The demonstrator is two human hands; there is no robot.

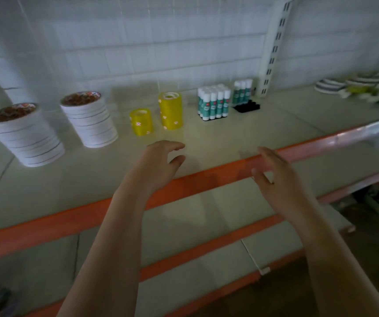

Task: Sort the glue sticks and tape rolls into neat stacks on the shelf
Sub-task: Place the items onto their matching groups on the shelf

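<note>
Both hands bare, holding nothing. Left hand (161, 163) over the shelf (218, 143) front, fingers loose and spread. Right hand (275, 177) at the orange shelf edge (184, 188), fingers relaxed, apart. On the shelf, left to right: two white tape stacks (23, 136) (90, 120), short yellow tape stack (140, 121), taller one (170, 110), glue sticks (213, 104) upright in a block, smaller group (242, 91) behind.

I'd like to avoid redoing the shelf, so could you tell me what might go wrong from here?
1. The tall yellow tape stack looks narrow for its height; a brush from the left hand could topple it.
2. The two white tape stacks seem to lean, so adding rolls may tip them.
3. The glue sticks stand packed upright; knocking one could fell others.
</note>
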